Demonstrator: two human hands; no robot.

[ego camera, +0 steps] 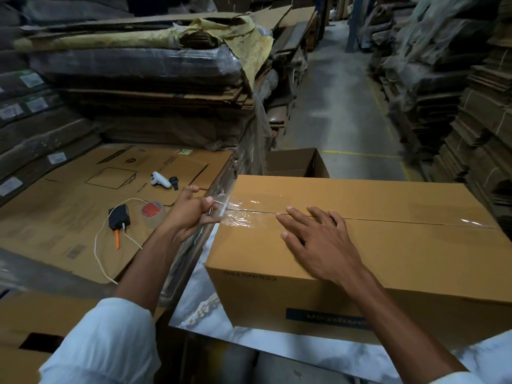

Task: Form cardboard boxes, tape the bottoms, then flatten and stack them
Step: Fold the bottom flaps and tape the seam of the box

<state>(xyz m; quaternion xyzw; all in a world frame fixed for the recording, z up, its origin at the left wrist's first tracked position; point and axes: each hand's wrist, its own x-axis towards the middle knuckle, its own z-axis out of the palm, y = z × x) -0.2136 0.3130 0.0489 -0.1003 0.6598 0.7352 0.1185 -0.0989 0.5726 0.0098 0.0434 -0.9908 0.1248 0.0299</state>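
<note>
A formed cardboard box [388, 259] stands bottom-up on a marble-patterned surface [199, 306], its flap seam running left to right. Clear tape [241, 214] lies crumpled over the seam's left end and hangs past the box edge. My left hand [191, 212] pinches that loose tape end just off the box's left edge. My right hand [315, 236] lies flat with spread fingers on the box top, fingertips at the seam. A roll of clear tape [151, 213] with a red core sits on the flat cardboard to the left.
Flat cardboard sheets [83, 206] form a low stack on the left, carrying a black device with a white cable [119, 217], an orange cutter [117, 239] and a white controller [160, 180]. An open box [296, 163] stands behind. Tall cardboard stacks line both sides of a concrete aisle [340, 112].
</note>
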